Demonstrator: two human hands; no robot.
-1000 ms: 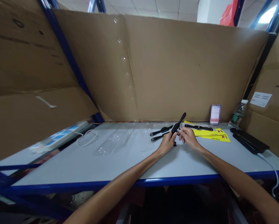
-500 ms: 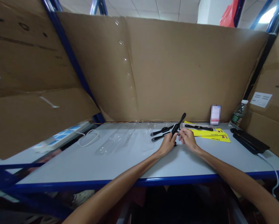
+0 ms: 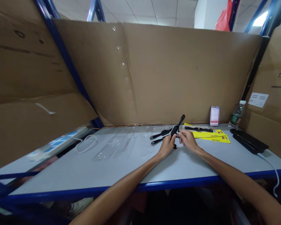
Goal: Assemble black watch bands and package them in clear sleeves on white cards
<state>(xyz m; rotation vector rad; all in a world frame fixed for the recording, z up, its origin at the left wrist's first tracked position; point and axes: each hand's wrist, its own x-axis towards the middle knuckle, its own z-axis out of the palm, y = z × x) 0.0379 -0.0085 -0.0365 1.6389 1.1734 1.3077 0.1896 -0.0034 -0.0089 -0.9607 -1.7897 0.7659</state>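
My left hand (image 3: 168, 145) is closed around a black watch strap (image 3: 179, 124), which slants up and away from the thumb. Against the middle of this strap, my right hand (image 3: 186, 138) is pinched; a small pale bit shows by its fingertips, too small to name. Just left of the held strap lie two more black watch straps, an upper one (image 3: 157, 135) and a lower one (image 3: 157, 141), both partly hidden. Another black watch strap (image 3: 198, 129) rests to the right, on the yellow cards (image 3: 219, 136).
Clear plastic sleeves (image 3: 107, 150) lie on the grey table (image 3: 79, 175). On the left stand a power strip (image 3: 58, 142) and a white cable (image 3: 87, 137). A phone (image 3: 214, 116), a water bottle (image 3: 236, 116) and a black device (image 3: 249, 141) are on the right. Cardboard (image 3: 164, 75) walls the back.
The view has shifted slightly. Both hands stay together on the watch strap, and the right fingertips have moved a little at its middle.
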